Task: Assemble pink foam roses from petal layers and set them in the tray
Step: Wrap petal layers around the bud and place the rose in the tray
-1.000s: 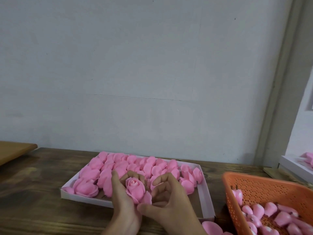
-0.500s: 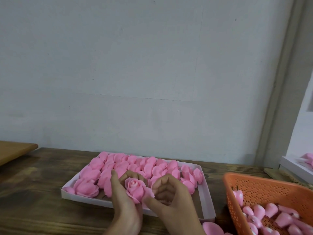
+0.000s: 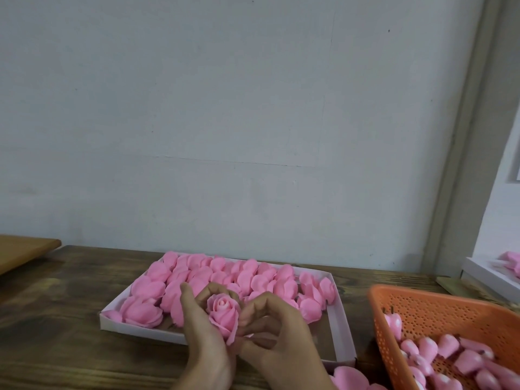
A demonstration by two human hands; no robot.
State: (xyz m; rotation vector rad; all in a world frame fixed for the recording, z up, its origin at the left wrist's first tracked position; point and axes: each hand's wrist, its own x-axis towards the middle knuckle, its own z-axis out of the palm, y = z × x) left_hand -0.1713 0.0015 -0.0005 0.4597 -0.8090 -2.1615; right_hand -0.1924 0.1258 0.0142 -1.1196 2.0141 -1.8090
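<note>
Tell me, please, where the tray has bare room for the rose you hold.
The tray is bare in its near right corner, between the roses and the right wall; its far rows and left side are packed.

surface: dark wooden table (image 3: 56,347) | on it: white tray (image 3: 140,333), orange basket (image 3: 436,313), loose pink petals (image 3: 349,378)

Pink against dark wood, with one orange corner.

The foam rose (image 3: 223,313) in front is soft pink, like the roses (image 3: 247,277) that fill the pale pinkish-white tray (image 3: 140,332). The basket (image 3: 427,308) is bright orange and dotted all over with small holes. The buds (image 3: 447,342) in it are pink with paler patches. The table (image 3: 56,333) is dark brown with streaky grain, the wall (image 3: 225,122) flat pale grey, and the board (image 3: 22,249) lighter tan.
</note>
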